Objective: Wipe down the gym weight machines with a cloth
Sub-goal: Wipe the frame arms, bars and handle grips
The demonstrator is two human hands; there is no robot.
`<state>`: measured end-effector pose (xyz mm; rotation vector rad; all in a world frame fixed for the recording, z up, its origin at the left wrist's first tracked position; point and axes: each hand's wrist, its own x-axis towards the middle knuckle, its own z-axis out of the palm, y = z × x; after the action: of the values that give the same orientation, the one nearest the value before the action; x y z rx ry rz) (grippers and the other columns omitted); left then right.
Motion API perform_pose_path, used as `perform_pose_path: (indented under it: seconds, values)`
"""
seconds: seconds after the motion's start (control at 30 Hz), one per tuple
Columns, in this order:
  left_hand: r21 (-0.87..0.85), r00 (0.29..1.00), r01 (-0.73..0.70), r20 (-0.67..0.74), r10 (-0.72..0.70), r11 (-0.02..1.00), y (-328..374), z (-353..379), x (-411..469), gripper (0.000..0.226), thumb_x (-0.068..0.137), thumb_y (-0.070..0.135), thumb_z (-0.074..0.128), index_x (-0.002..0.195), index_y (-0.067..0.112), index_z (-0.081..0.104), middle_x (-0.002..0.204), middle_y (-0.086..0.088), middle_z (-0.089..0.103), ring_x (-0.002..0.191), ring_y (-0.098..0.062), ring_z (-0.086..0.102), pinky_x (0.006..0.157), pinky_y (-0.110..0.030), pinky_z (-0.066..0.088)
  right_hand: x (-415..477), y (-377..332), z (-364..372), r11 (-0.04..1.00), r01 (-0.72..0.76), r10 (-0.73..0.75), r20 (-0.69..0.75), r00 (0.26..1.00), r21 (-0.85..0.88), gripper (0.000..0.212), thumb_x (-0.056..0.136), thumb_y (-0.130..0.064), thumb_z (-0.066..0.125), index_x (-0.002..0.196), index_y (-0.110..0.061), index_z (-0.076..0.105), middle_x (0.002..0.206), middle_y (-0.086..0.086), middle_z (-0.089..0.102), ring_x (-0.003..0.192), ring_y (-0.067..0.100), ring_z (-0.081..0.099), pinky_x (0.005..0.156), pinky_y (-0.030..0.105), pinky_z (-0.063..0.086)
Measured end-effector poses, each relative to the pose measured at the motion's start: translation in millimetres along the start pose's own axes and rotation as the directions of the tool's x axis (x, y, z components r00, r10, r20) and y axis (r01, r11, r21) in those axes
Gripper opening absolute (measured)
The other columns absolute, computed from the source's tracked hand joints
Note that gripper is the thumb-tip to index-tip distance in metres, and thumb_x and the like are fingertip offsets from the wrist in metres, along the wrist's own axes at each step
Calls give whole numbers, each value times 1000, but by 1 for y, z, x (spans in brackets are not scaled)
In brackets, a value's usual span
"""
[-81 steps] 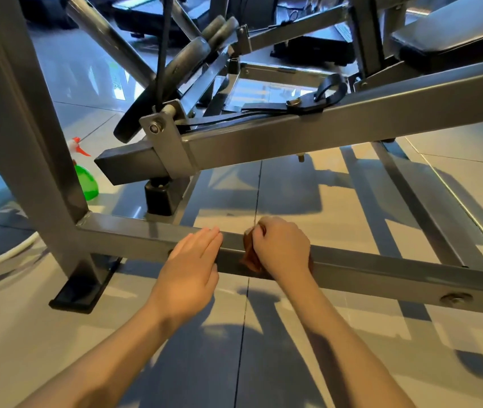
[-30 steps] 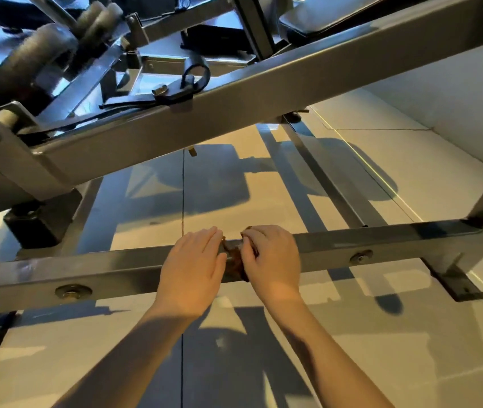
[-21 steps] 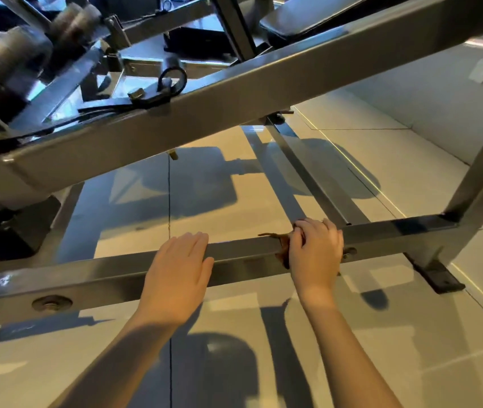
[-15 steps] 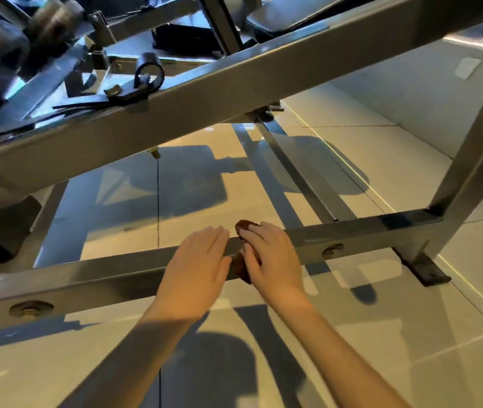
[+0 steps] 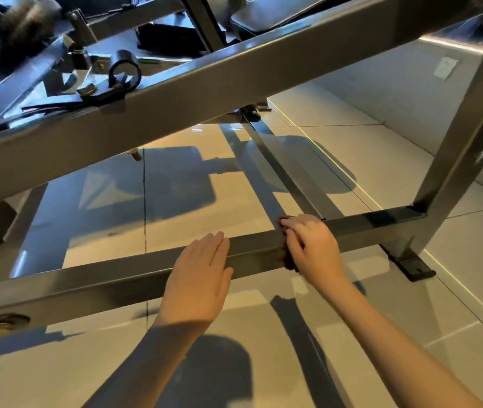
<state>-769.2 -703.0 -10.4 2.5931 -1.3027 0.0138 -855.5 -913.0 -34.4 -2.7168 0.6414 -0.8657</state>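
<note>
A grey steel base bar [image 5: 102, 279] of the weight machine runs low across the floor from left to right. My right hand [image 5: 312, 248] grips a small dark reddish-brown cloth [image 5: 289, 262] and presses it against the bar; most of the cloth is hidden under the fingers. My left hand [image 5: 199, 278] rests flat on the same bar, fingers straight and together, a short gap to the left of the right hand.
A thick slanted beam [image 5: 205, 92] crosses overhead. An upright post [image 5: 467, 128] meets the bar at the right, with a black foot plate [image 5: 414, 267] on the tiled floor. A thin rail [image 5: 293, 178] runs back from the bar. Weight plates [image 5: 4, 30] sit far left.
My right hand slid the cloth right along the bar, back next to the left hand, then right again. The left hand stayed resting on the bar. The view shifted rightward.
</note>
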Motion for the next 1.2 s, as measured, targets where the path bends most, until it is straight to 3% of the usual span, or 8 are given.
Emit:
perform_pose_path:
  seconds: [0.13, 0.2, 0.3, 0.37, 0.53, 0.77, 0.97, 1.2]
  values:
    - [-19, 999, 17, 36, -17, 1000, 0, -1, -1, 57, 104, 38, 22, 153, 22, -1, 161, 6, -4, 147, -12, -2, 118, -29, -4, 8, -2, 6, 947, -322, 317, -144, 938, -15, 24, 95, -13, 52, 106, -8, 73, 107, 7, 71, 111, 24, 58, 102, 36, 38]
    - [-25, 999, 25, 32, -24, 999, 3, 0, 0, 57, 104, 38, 23, 153, 22, 0, 161, 6, -2, 147, -12, -1, 118, -30, -3, -3, -26, 19, 966, -256, 252, -139, 958, -13, 25, 96, -15, 52, 109, -9, 73, 110, 5, 70, 113, 23, 58, 104, 38, 39]
    - [-31, 1000, 9, 13, -9, 999, 2, 0, -1, 56, 104, 37, 23, 153, 21, 1, 161, 4, 0, 147, -13, 0, 117, -29, -4, -8, -30, 12, 998, 11, -10, -20, 1000, 60, 32, 97, -21, 47, 112, -9, 72, 111, 3, 70, 110, 19, 59, 101, 34, 41]
    - [-37, 1000, -12, 15, 13, 999, -2, -2, -4, 56, 104, 37, 23, 153, 21, 1, 161, 5, -1, 147, -12, -1, 117, -29, -4, 2, -9, 2, 999, 53, -54, 47, 997, 12, 37, 95, -23, 43, 110, -9, 73, 110, 5, 71, 107, 21, 60, 98, 34, 43]
    - [-66, 1000, -12, -2, 12, 998, 1, -4, -8, 56, 103, 39, 23, 153, 21, 4, 161, 5, 1, 148, -13, 1, 118, -30, -1, -4, 9, 2, 931, -363, 365, -93, 927, 35, 29, 99, -16, 49, 121, -8, 66, 138, 10, 50, 130, 25, 40, 112, 38, 30]
    - [-68, 993, -90, -87, 84, 994, 21, 9, -1, 56, 102, 36, 36, 151, 13, 20, 159, -5, 16, 147, -20, 13, 118, -34, 2, -9, 4, -1, 995, -100, 99, 54, 994, 26, 40, 96, -24, 40, 123, -9, 66, 125, 9, 63, 120, 26, 51, 106, 34, 33]
    - [-38, 978, -168, -131, 162, 985, 36, 23, 9, 53, 97, 30, 49, 145, 10, 38, 152, -8, 34, 143, -23, 28, 115, -34, 8, 8, -4, 3, 998, -64, 63, 28, 998, 16, 32, 91, -14, 47, 101, -3, 74, 101, 12, 72, 97, 28, 64, 91, 37, 47]
    - [16, 975, -130, -179, 130, 991, 31, 31, 11, 54, 80, 23, 74, 129, 9, 58, 134, -9, 57, 125, -26, 54, 107, -40, 28, 14, 16, -6, 998, 56, -57, 190, 980, 14, 29, 99, -18, 48, 115, -10, 70, 114, 6, 68, 106, 19, 59, 94, 30, 43]
